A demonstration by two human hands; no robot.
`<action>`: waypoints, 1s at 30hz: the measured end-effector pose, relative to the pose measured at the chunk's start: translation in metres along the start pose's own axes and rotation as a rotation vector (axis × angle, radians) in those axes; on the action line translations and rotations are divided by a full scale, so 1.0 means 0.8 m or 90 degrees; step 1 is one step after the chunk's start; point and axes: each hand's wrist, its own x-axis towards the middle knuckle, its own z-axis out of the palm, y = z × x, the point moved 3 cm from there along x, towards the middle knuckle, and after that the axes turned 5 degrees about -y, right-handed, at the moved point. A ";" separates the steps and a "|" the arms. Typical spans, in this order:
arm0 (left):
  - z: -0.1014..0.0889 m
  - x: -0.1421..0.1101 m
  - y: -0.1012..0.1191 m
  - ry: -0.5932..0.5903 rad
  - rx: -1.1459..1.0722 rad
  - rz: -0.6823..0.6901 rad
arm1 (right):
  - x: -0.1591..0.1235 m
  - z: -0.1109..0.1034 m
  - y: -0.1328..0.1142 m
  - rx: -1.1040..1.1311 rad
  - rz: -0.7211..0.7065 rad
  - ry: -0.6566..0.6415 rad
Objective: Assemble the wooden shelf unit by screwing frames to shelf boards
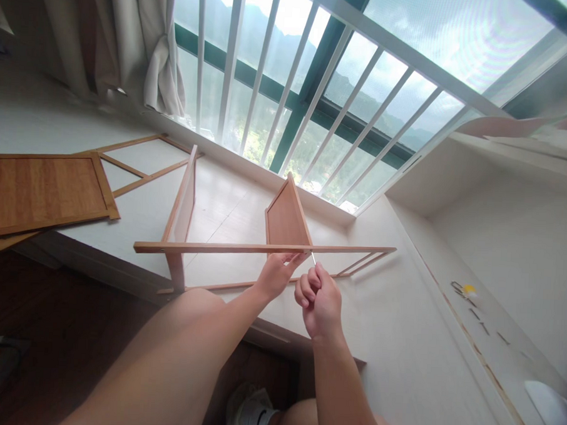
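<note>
Nearest us are our bare leg (164, 351) and forearms, with a pale shoe (251, 411) below. Ahead, our right hand (320, 298) is curled closed, pinching a thin metal rod-shaped tool (314, 259) whose tip meets the underside of the long light-brown wooden rail (225, 248). Our left hand (278, 275) has its fingers against that rail just left of the tool; whether they pinch it we cannot tell. The rail belongs to a partly joined wooden frame on the white ledge (147, 216) below the window; its long axis runs left to right across our view, the right end towards the white wall. A left wooden panel (183, 202) and a middle wooden panel (288, 216) reach from it towards the window. To our left lie a broad brown wooden panel (44, 192) and an open wooden frame (130, 168). At right, the white built-in recess (493, 247) bears small pieces (483, 326) and a yellow item (469, 289), too small to identify. Farthest are a tied grey curtain (165, 69), white bars (266, 55) and the green-framed window (293, 100).
</note>
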 end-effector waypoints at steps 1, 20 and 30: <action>0.000 0.000 0.000 0.002 0.000 0.000 | 0.001 -0.003 0.001 -0.051 -0.013 0.017; -0.003 -0.001 -0.004 0.035 0.001 -0.016 | -0.004 -0.020 -0.036 -0.971 -0.221 0.164; -0.002 -0.001 -0.003 0.029 0.005 -0.010 | -0.004 -0.024 -0.032 -1.017 -0.204 0.177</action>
